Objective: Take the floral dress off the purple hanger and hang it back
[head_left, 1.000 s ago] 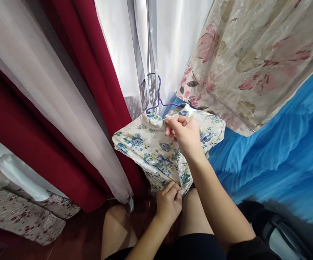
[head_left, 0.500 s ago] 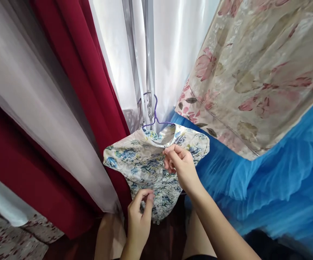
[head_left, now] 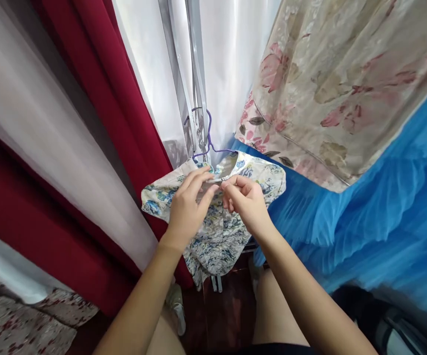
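Observation:
A floral blouse (head_left: 213, 236), pale with blue, green and yellow print, hangs on a purple clothes hanger (head_left: 210, 133) in front of me. My right hand (head_left: 246, 199) pinches the front edge of its round neckline, beside the centre seam. Over the left side of the neckline is my left hand (head_left: 189, 204), its fingers stretched out and the thumb apart from them. Those fingertips are close to the right hand's pinch; whether they touch the cloth I cannot tell.
Grey metal bars (head_left: 197, 64) run upward behind the hanger, before a white curtain (head_left: 228, 49). Dark red curtains (head_left: 117, 88) hang at left. At right are a beige floral cloth (head_left: 320, 93) and blue ruffled fabric (head_left: 324, 217). A shoe (head_left: 176, 305) shows on the dark floor below.
My left hand has risen from the lower front of the blouse to its neckline, and its fingers have spread. My right hand keeps its pinch at the neckline. The view has tilted down slightly.

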The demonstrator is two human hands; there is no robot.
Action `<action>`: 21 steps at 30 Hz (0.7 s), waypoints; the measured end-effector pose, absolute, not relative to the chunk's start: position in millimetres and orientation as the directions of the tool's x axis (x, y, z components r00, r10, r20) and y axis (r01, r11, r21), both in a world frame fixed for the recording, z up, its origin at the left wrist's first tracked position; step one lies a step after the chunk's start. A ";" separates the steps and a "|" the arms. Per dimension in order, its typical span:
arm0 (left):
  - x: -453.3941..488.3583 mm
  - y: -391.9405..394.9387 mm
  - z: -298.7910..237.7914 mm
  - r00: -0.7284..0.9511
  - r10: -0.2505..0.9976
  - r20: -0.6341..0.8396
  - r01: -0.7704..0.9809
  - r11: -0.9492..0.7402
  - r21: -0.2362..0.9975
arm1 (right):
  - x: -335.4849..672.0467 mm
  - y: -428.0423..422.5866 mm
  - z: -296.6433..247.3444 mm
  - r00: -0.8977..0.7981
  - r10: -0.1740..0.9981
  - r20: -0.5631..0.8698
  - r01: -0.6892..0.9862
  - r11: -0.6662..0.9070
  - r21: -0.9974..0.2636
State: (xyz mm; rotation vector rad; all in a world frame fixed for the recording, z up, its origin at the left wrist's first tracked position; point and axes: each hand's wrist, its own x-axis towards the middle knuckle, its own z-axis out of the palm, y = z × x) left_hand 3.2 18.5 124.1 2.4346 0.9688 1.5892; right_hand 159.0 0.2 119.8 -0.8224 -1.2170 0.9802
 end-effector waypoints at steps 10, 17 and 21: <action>-4.2 3.2 136.3 0.236 0.423 0.875 0.476 -0.835 0.275 | 154.8 1.1 82.4 -0.151 0.938 0.313 0.017 0.319 -0.948; 9.0 -30.3 174.2 0.187 0.517 0.835 0.440 -0.804 0.399 | 156.7 -37.8 86.3 -0.119 0.917 0.381 -0.176 0.358 -0.917; 6.7 -29.8 159.3 0.204 0.564 0.800 0.415 -0.790 0.451 | 166.2 -41.2 108.5 -0.124 0.919 0.374 -0.223 0.342 -0.913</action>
